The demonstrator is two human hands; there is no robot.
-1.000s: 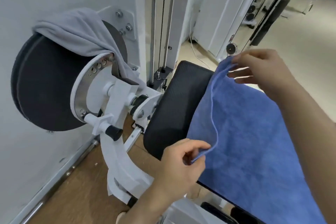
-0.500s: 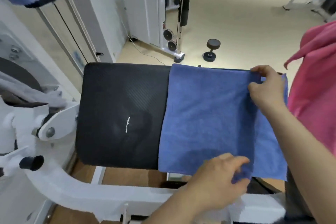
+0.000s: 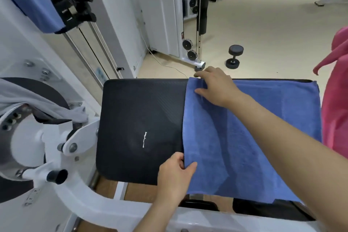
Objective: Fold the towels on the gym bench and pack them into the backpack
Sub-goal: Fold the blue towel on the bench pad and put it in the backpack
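The left hand pinches the near left corner of the blue towel, thumb on top of the cloth and the other fingers curled under its edge. The right hand reaches across to the far left corner and rests there with the fingers bent over the cloth; it seems to hold that corner, though the fingertips are partly hidden. The towel lies flat over the right part of the black bench pad, with its near edge hanging off the front of the pad and a fold line running down its right side. A small white mark shows on the bare pad just left of the towel. A pink cloth hangs at the right edge of the view, beside the towel. A grey towel drapes over the white machine on the left. A dumbbell stands on the floor beyond the bench.
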